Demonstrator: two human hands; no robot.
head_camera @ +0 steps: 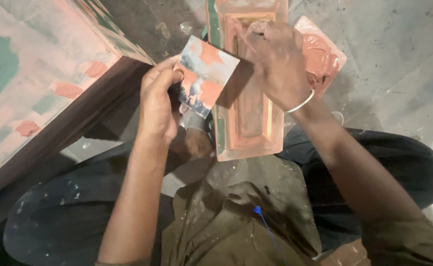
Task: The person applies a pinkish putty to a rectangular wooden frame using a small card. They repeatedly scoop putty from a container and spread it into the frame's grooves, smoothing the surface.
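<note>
Left hand (158, 106) is gripping a putty-smeared card (206, 75); right hand (275, 61), fingers curled, is pressing into the frame (248, 123) recess. Frame is lying over the lap, mostly coated pink; green edge showing, putty lump (320, 56) beside

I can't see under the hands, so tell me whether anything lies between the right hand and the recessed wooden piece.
Nothing visible does. The right hand already rests on the top end of the pink-coated wooden piece, fingers in its recess. The left hand holds a smeared square card beside it, overlapping only the piece's left edge.
</note>
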